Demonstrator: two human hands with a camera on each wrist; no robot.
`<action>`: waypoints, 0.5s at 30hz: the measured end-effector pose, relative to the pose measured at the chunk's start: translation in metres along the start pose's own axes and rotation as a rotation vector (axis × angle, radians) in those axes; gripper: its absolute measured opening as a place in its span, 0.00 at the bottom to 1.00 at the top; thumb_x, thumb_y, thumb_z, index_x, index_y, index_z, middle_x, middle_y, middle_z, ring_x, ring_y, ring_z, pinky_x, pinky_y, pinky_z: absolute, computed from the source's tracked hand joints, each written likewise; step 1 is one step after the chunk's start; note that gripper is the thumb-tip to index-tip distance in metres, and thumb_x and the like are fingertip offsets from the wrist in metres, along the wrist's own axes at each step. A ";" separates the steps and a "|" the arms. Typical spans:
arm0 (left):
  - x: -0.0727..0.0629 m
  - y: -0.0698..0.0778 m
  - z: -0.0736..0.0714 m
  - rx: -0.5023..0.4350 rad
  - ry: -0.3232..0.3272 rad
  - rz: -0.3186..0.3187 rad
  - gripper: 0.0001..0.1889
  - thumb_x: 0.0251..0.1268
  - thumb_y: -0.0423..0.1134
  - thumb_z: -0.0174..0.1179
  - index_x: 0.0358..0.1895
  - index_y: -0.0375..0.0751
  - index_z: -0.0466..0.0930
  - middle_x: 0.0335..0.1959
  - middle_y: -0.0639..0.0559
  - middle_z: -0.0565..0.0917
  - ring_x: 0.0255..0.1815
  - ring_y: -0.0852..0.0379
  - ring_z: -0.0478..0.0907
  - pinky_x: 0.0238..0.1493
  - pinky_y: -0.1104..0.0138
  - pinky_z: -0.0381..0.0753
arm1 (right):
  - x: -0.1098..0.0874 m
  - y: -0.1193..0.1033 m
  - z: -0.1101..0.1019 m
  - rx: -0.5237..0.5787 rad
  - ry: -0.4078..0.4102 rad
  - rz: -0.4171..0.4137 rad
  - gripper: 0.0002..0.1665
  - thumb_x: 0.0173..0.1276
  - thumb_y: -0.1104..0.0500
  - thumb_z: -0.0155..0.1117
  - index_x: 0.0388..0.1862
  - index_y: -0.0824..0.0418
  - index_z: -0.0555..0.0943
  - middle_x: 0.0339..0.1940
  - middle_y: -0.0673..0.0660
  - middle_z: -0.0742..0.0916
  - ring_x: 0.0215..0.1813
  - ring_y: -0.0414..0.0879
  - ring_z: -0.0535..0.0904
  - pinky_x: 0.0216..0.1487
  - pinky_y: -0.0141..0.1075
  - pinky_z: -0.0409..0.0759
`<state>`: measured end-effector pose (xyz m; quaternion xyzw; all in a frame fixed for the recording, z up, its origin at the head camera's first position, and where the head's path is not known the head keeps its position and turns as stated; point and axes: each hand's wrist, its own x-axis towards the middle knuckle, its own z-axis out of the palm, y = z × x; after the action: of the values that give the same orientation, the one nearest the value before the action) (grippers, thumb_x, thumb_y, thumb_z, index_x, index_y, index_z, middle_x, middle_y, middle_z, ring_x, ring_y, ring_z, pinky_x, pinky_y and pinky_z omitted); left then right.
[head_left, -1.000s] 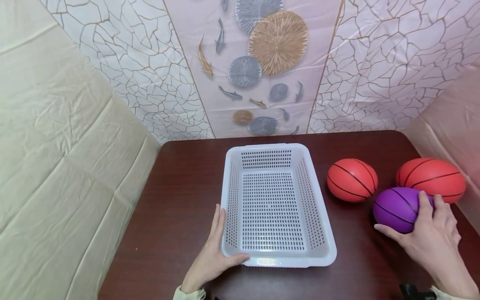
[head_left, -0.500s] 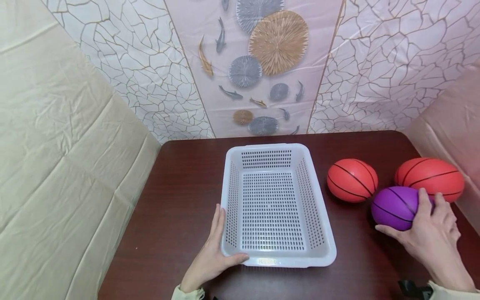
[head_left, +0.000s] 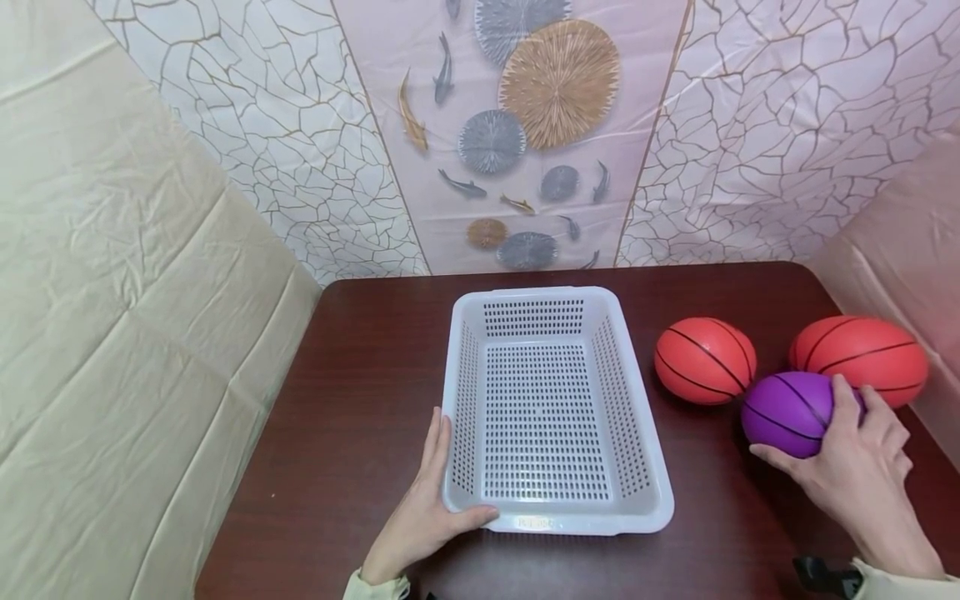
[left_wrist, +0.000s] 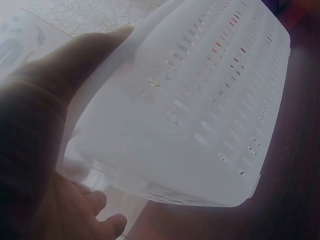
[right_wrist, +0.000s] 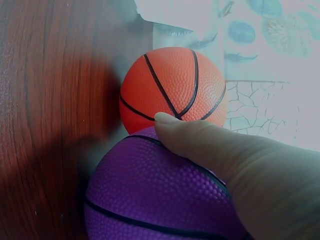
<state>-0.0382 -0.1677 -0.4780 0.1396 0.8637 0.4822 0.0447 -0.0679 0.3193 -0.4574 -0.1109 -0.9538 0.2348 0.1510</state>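
Note:
A white perforated plastic basket (head_left: 540,417) stands in the middle of the head view with nothing in it. My left hand (head_left: 423,512) holds its near left corner, the thumb on the front rim and the fingers along the left side. In the left wrist view, the basket's wall (left_wrist: 200,110) fills much of the frame. At the right, my right hand (head_left: 858,471) grips a small purple basketball (head_left: 783,415) from the right. Its thumb (right_wrist: 185,137) presses the ball in the right wrist view. Whether the ball touches the table I cannot tell.
One red basketball (head_left: 705,361) sits between the basket and the purple one. Another red basketball (head_left: 862,354) lies behind the purple ball, near the right fabric wall. The dark wooden table (head_left: 360,367) ends at a patterned backdrop (head_left: 525,167).
My right hand and the purple basketball have shifted slightly to the left and upward in the head view. My left hand and the basket have stayed in place.

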 end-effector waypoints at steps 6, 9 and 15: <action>0.000 0.000 0.001 -0.002 -0.001 -0.001 0.66 0.46 0.61 0.73 0.79 0.52 0.32 0.79 0.60 0.29 0.77 0.51 0.39 0.67 0.43 0.59 | -0.001 0.000 0.001 0.008 0.025 -0.010 0.78 0.35 0.48 0.84 0.78 0.66 0.46 0.71 0.79 0.52 0.64 0.81 0.48 0.41 0.74 0.50; 0.000 0.000 0.001 0.004 0.000 0.006 0.66 0.46 0.60 0.74 0.79 0.51 0.32 0.79 0.59 0.29 0.78 0.50 0.39 0.67 0.43 0.59 | -0.001 0.000 0.001 0.014 0.039 -0.014 0.77 0.34 0.48 0.84 0.77 0.66 0.47 0.70 0.79 0.53 0.63 0.81 0.49 0.40 0.74 0.51; 0.001 0.000 0.000 -0.010 -0.004 0.000 0.66 0.45 0.60 0.74 0.79 0.51 0.32 0.79 0.59 0.28 0.78 0.51 0.37 0.67 0.43 0.58 | 0.000 0.000 0.000 0.012 0.045 -0.006 0.76 0.34 0.46 0.84 0.76 0.67 0.50 0.69 0.79 0.55 0.62 0.82 0.50 0.39 0.73 0.51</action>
<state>-0.0390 -0.1674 -0.4781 0.1405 0.8612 0.4862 0.0473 -0.0676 0.3197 -0.4576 -0.1125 -0.9491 0.2375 0.1738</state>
